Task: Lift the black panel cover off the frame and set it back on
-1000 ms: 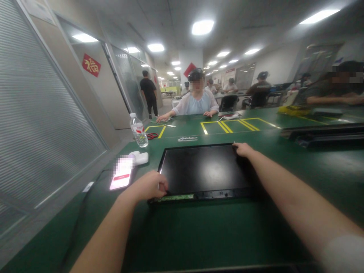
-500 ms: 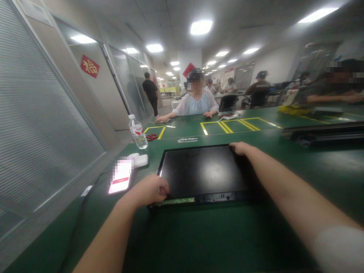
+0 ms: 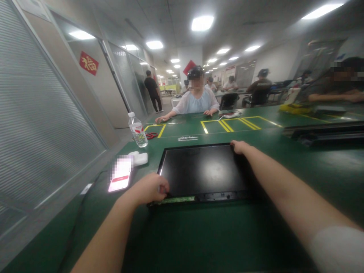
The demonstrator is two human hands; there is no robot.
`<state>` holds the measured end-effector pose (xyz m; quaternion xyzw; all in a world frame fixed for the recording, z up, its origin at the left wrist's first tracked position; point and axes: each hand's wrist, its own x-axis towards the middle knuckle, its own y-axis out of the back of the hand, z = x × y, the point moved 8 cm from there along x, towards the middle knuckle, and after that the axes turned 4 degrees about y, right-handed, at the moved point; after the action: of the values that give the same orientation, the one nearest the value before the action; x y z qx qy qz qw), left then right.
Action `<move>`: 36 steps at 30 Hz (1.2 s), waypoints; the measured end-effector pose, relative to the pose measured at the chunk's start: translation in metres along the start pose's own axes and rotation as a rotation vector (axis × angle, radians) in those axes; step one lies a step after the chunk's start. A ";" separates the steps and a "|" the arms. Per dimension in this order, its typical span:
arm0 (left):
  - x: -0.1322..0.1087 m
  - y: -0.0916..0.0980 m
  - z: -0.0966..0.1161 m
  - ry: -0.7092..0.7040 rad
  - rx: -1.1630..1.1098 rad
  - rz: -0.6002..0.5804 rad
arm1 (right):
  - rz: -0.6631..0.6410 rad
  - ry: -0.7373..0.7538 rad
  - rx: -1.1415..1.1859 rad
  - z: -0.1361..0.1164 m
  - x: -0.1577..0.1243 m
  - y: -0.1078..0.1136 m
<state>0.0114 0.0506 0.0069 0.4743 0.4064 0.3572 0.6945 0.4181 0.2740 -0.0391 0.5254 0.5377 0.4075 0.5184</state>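
A flat black display panel point(image 3: 203, 170) lies on the green table point(image 3: 199, 239) in front of me, with a strip of green circuit board along its near edge. My left hand point(image 3: 150, 188) is curled around the panel's near left corner. My right hand point(image 3: 239, 146) reaches across and grips the far right corner, fingers bent over the edge.
A lit phone point(image 3: 121, 178) and a white case point(image 3: 140, 158) lie left of the panel, with a water bottle point(image 3: 137, 130) and red scissors point(image 3: 152, 135) beyond. Yellow tape boxes point(image 3: 230, 125) mark the table. A person point(image 3: 196, 99) sits opposite. Another dark panel point(image 3: 324, 132) lies at right.
Both hands stay on the panel's corners. The right hand has slid a little along the far edge and the view has shifted slightly.
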 end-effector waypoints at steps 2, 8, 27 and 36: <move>0.000 0.000 -0.003 0.011 -0.040 -0.004 | 0.008 0.009 0.005 0.002 -0.005 0.000; 0.004 0.012 -0.037 0.246 -0.168 0.160 | 0.148 0.072 0.150 0.013 -0.037 0.005; 0.019 0.000 -0.073 0.600 0.103 0.234 | 0.141 0.081 0.202 0.054 -0.126 -0.018; 0.023 -0.006 -0.078 0.599 0.103 0.231 | 0.122 -0.011 0.371 0.059 -0.126 -0.018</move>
<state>-0.0488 0.0980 -0.0210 0.4255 0.5536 0.5363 0.4743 0.4621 0.1415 -0.0481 0.6457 0.5681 0.3291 0.3900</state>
